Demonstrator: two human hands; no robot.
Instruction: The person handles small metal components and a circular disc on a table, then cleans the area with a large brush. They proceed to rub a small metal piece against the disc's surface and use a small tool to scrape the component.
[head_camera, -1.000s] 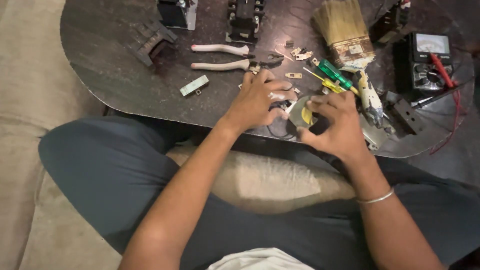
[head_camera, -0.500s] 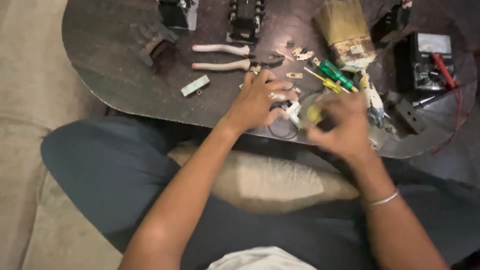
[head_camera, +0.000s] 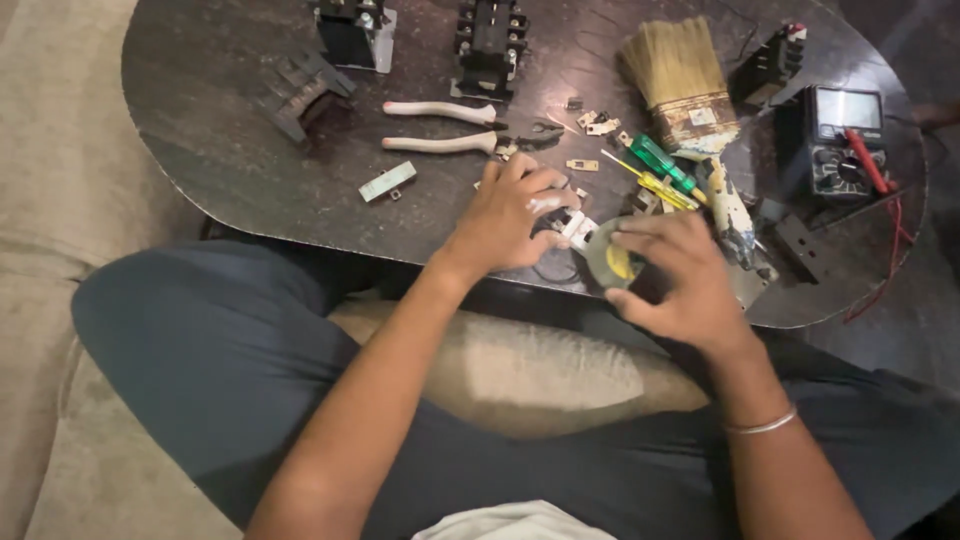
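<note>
My left hand (head_camera: 512, 218) rests at the near edge of the dark oval table (head_camera: 220, 170), its fingers pinched on a small white part (head_camera: 578, 228). My right hand (head_camera: 678, 278) grips a roll of dark tape (head_camera: 612, 262) with a yellow core, held right next to the white part. Thin dark wire lies under my left hand. Both forearms reach in from below, and the right wrist wears a thin metal bangle (head_camera: 762, 424).
On the table lie pliers with pale handles (head_camera: 440, 128), a wide paintbrush (head_camera: 690, 105), a green screwdriver (head_camera: 662, 165), a yellow screwdriver, a multimeter with red leads (head_camera: 845, 140), black electrical blocks (head_camera: 488, 40), small metal bits and a pale green strip (head_camera: 387, 181). My legs and a cushion are below.
My right hand has turned and shifted slightly on the tape roll, blurred half a second ago and steadier now. My left hand stays on the white part.
</note>
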